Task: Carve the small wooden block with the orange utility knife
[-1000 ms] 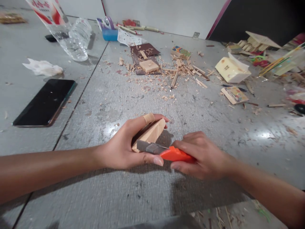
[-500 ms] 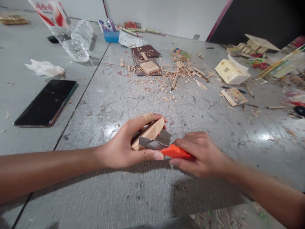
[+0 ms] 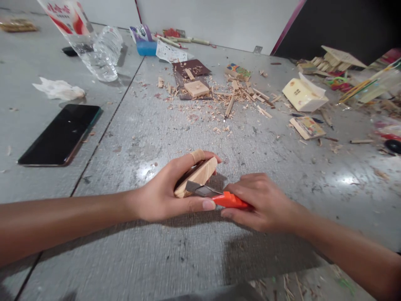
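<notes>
My left hand (image 3: 169,190), with a bandage (image 3: 197,156) around one finger, is closed around a pale wooden block (image 3: 200,175) whose upper face slants. In my right hand (image 3: 263,202) is a utility knife (image 3: 233,200) with an orange handle. Its grey blade (image 3: 200,189) lies against the near lower part of the block. My left thumb presses at the front end of the knife's handle. The fingers of my left hand are partly hidden behind the block.
A black phone (image 3: 61,136), crumpled tissue (image 3: 59,89) and clear bottle (image 3: 94,54) lie on the left. Wood shavings (image 3: 200,109), a small wooden square (image 3: 196,88) and a carving tool (image 3: 229,108) are farther back. At right stand a tissue pack (image 3: 303,94) and a patterned block (image 3: 307,127).
The knife blade has shifted slightly right and down along the block. My left hand and the block have moved a little to the right.
</notes>
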Available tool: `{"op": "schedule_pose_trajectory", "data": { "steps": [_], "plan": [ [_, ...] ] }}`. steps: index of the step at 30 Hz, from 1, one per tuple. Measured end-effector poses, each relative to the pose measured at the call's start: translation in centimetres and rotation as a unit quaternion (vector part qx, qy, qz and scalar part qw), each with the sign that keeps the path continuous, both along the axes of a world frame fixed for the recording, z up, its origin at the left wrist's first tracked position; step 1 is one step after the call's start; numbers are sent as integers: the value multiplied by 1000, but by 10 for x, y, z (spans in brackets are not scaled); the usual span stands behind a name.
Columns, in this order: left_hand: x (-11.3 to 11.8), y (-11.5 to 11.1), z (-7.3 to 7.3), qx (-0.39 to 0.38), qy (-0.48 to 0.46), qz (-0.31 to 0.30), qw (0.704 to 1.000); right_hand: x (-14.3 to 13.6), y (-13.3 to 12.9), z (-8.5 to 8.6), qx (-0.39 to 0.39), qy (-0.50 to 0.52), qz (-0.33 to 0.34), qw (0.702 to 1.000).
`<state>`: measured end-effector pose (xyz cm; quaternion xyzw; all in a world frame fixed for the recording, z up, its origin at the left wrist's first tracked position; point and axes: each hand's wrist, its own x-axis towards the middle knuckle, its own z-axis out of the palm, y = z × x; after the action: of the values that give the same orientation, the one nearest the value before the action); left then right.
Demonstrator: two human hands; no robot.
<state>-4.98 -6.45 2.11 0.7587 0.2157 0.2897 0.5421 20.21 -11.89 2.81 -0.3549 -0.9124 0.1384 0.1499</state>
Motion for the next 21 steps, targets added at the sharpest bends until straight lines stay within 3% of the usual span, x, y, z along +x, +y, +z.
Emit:
{"op": "schedule_pose_trajectory", "data": {
  "steps": [21],
  "plan": [
    [0, 0, 3, -20, 37, -26, 999, 2, 2, 6, -100, -74, 0, 992]
  ]
}}
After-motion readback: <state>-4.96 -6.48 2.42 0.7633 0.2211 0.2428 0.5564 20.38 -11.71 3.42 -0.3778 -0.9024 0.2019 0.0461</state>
